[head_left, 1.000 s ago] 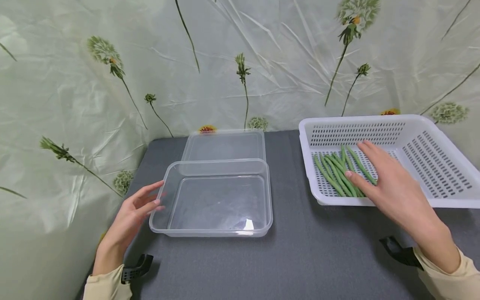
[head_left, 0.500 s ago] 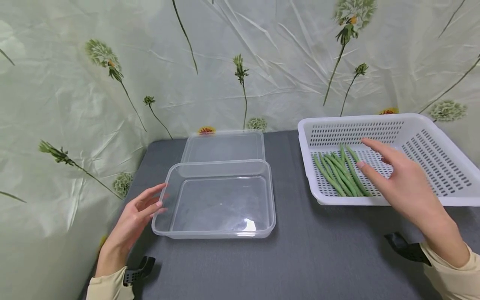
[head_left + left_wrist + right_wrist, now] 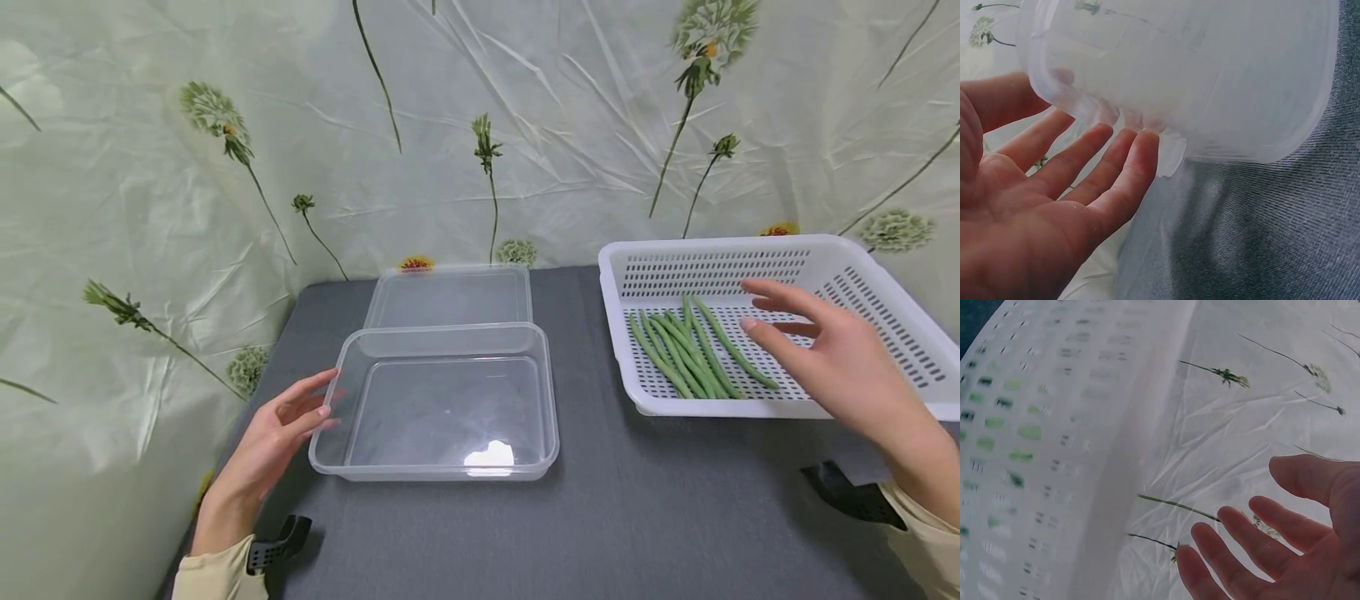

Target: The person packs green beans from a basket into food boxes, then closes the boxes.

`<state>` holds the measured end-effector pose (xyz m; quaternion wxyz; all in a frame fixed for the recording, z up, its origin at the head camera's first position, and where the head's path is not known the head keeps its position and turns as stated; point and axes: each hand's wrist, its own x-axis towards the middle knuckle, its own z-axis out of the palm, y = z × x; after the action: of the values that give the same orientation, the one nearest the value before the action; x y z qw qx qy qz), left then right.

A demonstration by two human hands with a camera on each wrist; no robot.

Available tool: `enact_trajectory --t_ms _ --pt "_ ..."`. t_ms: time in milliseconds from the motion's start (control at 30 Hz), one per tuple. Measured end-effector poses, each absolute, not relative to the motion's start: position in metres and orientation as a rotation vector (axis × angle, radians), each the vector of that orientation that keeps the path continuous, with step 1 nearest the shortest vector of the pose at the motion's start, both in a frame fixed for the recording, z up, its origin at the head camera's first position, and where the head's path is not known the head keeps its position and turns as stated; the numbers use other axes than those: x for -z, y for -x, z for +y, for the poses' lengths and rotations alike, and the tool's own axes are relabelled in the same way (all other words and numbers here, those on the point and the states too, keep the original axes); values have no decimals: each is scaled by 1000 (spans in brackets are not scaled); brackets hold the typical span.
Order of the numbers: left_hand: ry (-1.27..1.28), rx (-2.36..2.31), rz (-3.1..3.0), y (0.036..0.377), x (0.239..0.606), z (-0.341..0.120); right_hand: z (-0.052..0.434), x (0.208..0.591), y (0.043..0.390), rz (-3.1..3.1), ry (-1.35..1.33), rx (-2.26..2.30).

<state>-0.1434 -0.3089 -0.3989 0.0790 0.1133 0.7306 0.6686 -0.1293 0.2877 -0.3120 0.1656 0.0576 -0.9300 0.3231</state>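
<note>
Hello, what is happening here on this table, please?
A person sits at a grey table. The left hand touches the edge of an empty clear plastic container with straight fingers. The right hand hovers open over a white perforated plastic basket holding long green beans, gripping none.

left hand (image 3: 273, 437) lies low with palm turned inward, fingers straight and loosely spread; right hand (image 3: 832, 362) is raised, fingers extended and apart, holding nothing.
</note>
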Motion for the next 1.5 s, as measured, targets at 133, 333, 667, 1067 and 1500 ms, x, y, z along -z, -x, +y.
enact_trajectory --t_ms 133,333,667,1067,1500 --pt "-350 -1989 2190 143 398 -311 298 306 135 -2709 -195 -939" --pt "-355 -1999 2173 142 396 -312 308 295 149 -2895 -281 -980" --pt "-359 -2011 2160 144 401 -312 313 284 174 -3043 -551 -902" --pt "-348 -2042 2139 144 402 -313 320 289 219 -3180 -762 -1100" --pt "-322 -2057 2130 141 401 -313 324 323 256 -3321 -669 -1389"
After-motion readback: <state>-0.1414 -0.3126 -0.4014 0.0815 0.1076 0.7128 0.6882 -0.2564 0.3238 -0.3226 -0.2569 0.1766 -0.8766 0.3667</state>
